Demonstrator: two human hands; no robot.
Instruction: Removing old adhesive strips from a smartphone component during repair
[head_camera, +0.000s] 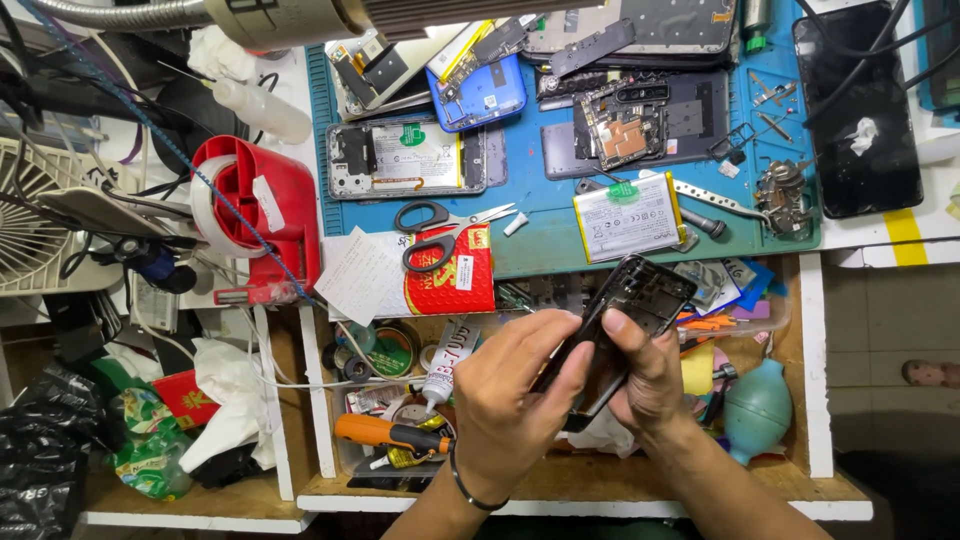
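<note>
Red packet (462, 282): flat, red with yellow print and a small white label, mid-table under the scissors.
Battery label (626, 217): white rectangle, yellow edge, right of it.
Dark screen (857, 110): black, far right.

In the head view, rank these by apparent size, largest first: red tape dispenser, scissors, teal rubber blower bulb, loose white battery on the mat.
1. Red tape dispenser
2. Scissors and loose white battery: look alike, left unranked
3. Teal rubber blower bulb, lower in the drawer, so somewhat unsure

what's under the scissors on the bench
The scissors lie on a red packet and white paper. Whatever is beneath the packet is covered.
</note>
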